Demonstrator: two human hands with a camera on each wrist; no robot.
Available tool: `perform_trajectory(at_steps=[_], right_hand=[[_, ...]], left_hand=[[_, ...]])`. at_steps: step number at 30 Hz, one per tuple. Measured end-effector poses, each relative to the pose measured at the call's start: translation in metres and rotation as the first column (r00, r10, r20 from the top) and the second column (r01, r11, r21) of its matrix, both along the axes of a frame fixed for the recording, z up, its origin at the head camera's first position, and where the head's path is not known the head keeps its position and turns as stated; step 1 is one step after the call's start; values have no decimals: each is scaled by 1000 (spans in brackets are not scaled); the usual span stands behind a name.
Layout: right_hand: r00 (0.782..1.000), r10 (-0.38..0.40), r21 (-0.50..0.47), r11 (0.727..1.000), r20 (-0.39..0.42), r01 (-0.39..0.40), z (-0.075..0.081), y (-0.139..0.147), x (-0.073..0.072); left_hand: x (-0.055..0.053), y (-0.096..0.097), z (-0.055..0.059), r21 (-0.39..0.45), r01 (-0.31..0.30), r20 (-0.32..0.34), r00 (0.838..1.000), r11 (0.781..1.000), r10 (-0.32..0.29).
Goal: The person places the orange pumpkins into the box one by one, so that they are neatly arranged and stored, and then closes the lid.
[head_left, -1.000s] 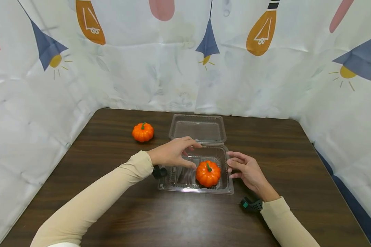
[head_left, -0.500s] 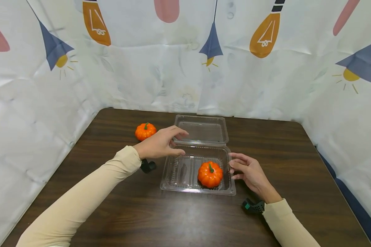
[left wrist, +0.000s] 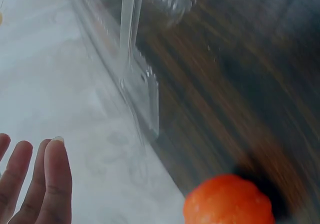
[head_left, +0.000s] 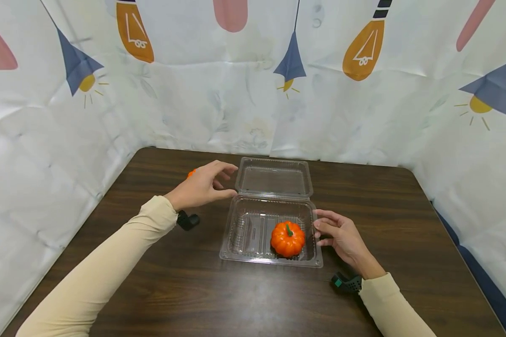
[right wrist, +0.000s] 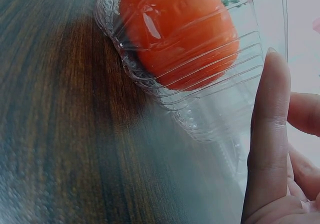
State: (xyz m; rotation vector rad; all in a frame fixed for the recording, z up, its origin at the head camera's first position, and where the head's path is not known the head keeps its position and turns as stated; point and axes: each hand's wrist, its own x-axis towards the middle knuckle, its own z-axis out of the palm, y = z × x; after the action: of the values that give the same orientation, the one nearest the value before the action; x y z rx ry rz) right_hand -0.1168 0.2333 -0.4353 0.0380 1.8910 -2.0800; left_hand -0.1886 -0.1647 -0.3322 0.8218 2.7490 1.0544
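Note:
A clear plastic clamshell container [head_left: 244, 256] lies open on the table, its lid [head_left: 274, 177] folded back away from me. In its right half sits an orange toy pumpkin [head_left: 287, 239] with a green stem; the container's ribbed wall crosses it in the right wrist view. My right hand [head_left: 341, 236] is at the container's right rim, fingertips against or very near it. My left hand [head_left: 202, 185], fingers spread and holding nothing, hovers left of the lid. Behind it a second pumpkin [head_left: 191, 173] is mostly hidden; in the left wrist view this pumpkin [left wrist: 227, 204] rests on the table.
The dark wood-grain table [head_left: 173, 281] has a white patterned curtain [head_left: 185, 103] along its back and sides. Each wrist wears a black strap, such as the right wrist strap [head_left: 346, 283].
My left hand has moved left from above the container toward the second pumpkin, now covering most of it. The right hand stays at the rim. The head view has shifted slightly.

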Motion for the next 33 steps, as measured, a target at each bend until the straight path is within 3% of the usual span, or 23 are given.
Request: perform_trajectory(at_steps=[13,23,33], right_hand=[[1000,4,-7,1000,-1,-4,-2,2,-1],[1000,7,-18,1000,-7,-7,-3,3,-1],[1000,6,-19,1000,-4,-7,-3,2,-2]], left_hand=[[-15,-33,-5,7,-144,-35,989,990,144],[-27,-52,-9,82,-228,-10,973,970,229],[-33,-71,-21,33,-272,-2,962,962,272]])
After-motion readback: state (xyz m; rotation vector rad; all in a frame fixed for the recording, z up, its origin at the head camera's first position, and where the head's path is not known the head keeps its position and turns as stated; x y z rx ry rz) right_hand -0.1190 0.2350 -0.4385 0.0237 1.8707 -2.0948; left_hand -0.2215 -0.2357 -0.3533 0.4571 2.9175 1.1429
